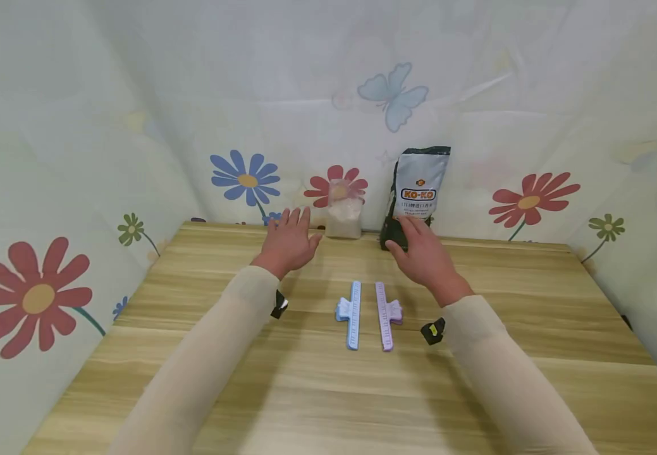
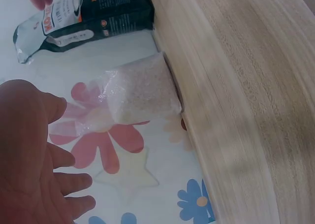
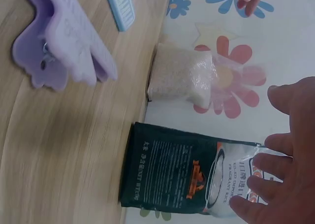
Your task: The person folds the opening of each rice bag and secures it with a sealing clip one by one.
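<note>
My left hand (image 1: 289, 241), fingers straight and spread, is over the table's far edge, left of a small clear plastic bag (image 1: 344, 217) of pale grains. In the left wrist view, a gap separates its fingers from that bag (image 2: 142, 88). My right hand (image 1: 426, 256) reaches toward the dark green and silver KO-KO rice bag (image 1: 421, 180), its fingers overlapping the bag's lower front in the head view. Whether they touch it I cannot tell. On the table nearer me lie a blue bag clip (image 1: 353, 316) and a purple bag clip (image 1: 385, 316), side by side.
The wooden table (image 1: 328, 404) ends at a pale cloth backdrop (image 1: 282, 95) printed with flowers and a butterfly. Both bags stand upright at that far edge. A small black wrist device (image 1: 433, 331) is at the right cuff, another (image 1: 279, 304) at the left.
</note>
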`<state>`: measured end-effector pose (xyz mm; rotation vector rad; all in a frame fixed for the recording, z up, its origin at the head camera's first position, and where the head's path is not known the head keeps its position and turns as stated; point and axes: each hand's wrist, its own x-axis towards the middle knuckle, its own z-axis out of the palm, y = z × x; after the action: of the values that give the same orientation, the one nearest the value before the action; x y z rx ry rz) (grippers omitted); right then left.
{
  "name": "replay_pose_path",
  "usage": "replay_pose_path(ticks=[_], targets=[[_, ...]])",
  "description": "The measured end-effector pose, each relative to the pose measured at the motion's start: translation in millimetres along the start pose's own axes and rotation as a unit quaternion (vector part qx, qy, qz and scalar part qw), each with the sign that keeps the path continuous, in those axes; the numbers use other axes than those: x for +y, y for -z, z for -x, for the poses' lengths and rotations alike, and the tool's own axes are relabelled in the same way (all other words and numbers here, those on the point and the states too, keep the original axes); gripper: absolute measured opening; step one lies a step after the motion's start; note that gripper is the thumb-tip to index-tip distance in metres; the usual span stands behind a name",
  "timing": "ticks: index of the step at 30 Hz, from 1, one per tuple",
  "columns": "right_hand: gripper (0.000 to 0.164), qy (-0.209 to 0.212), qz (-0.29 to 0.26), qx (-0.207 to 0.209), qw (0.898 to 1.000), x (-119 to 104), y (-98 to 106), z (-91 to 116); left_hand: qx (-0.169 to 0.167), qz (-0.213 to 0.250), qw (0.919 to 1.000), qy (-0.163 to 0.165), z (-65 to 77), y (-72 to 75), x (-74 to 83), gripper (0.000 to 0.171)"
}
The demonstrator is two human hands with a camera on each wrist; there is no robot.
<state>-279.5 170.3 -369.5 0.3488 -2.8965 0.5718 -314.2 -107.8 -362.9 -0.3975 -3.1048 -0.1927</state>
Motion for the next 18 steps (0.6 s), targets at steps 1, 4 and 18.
replay_pose_path(ticks=[1, 4, 18], targets=[[0.066, 0.003, -0.001, 0.003, 1.000, -1.2, -0.4, -0.6, 0.000, 0.001, 1.0000, 0.002, -0.5, -0.2, 0.1, 0.070], [0.066, 0.007, -0.002, 0.006, 1.000, -5.2, -1.8, -2.0, -0.001, 0.004, 1.0000, 0.006, -2.4, -0.4, 0.5, 0.070], [0.068, 0.012, -0.019, -0.005, 1.000, -17.6, -13.8, -14.5, -0.014, 0.031, 0.9993, 0.013, -10.2, 0.1, 2.4, 0.069]])
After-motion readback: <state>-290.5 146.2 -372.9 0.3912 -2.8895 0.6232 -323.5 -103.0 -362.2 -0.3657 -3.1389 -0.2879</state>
